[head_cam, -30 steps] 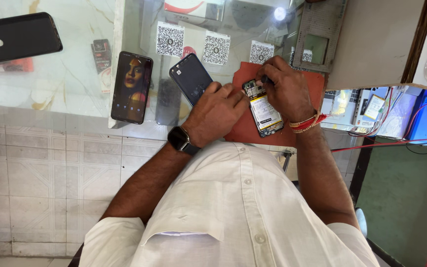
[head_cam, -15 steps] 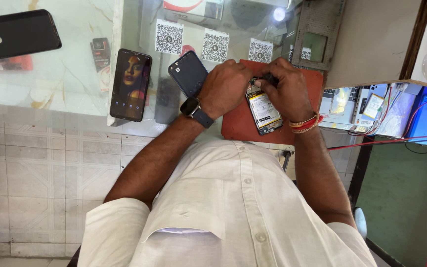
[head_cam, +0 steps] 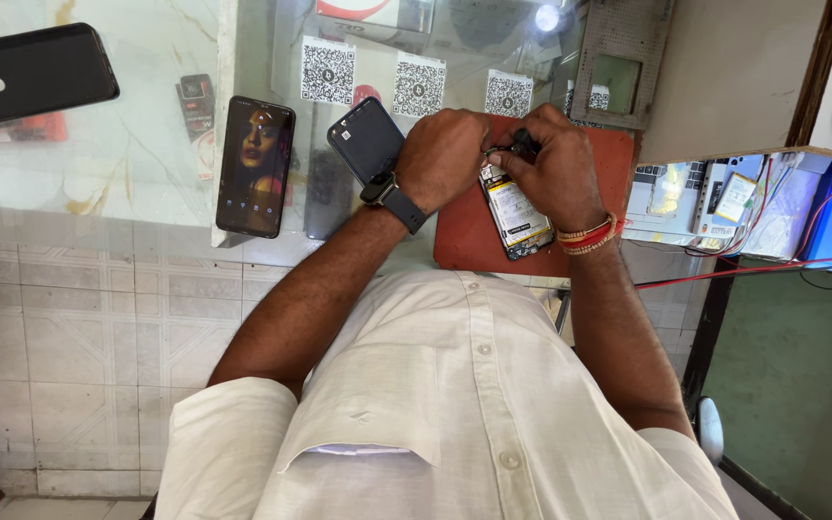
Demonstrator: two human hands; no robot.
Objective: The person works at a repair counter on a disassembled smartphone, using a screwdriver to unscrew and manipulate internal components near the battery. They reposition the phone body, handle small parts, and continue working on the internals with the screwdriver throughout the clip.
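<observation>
Both hands meet over the opened phone (head_cam: 515, 210), back cover off, its pale labelled battery and circuit board bare, lying on a red mat (head_cam: 609, 164) just below the knuckles. The left hand (head_cam: 445, 159) is curled shut on the phone's top edge; the right hand (head_cam: 553, 164) pinches what looks like a small dark tool (head_cam: 524, 144) there. A dark phone (head_cam: 368, 141) lies beside the left wrist.

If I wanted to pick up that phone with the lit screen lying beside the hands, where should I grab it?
Probably by its two long edges, coming from above. The phone with the lit screen lies flat, face up on the glass counter, with its long sides free and a gap between it and the dark phone back. Its lower end reaches the counter's edge.
</observation>
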